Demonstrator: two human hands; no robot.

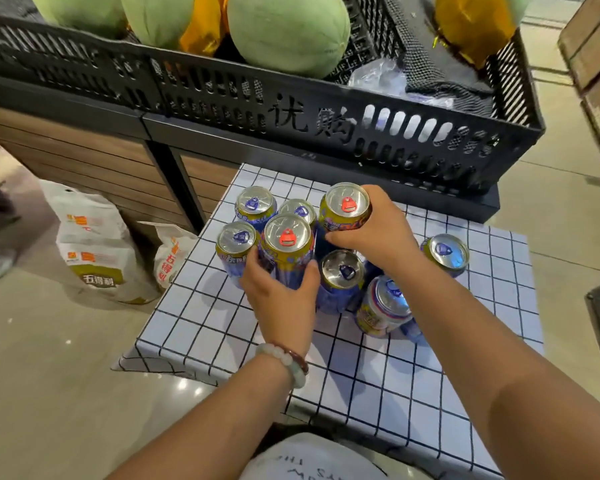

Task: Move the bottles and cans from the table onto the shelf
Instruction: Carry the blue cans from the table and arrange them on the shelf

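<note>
Cans stand upright in a cluster on the small table covered in white cloth with a dark grid (413, 393), and each hand already has one. The left hand (284, 303) curls around the near yellow-and-blue aluminium can with a red pull tab (286, 247); the right hand (371, 233) wraps the far yellow-and-blue can with a red tab (347, 206). Both cans have vertical long axes directly under the grips, so lifting straight up looks the safest way clear of the blue-tabbed neighbours touching them. No shelf is identifiable; a black slotted plastic crate (326, 126) sits beyond the table.
</note>
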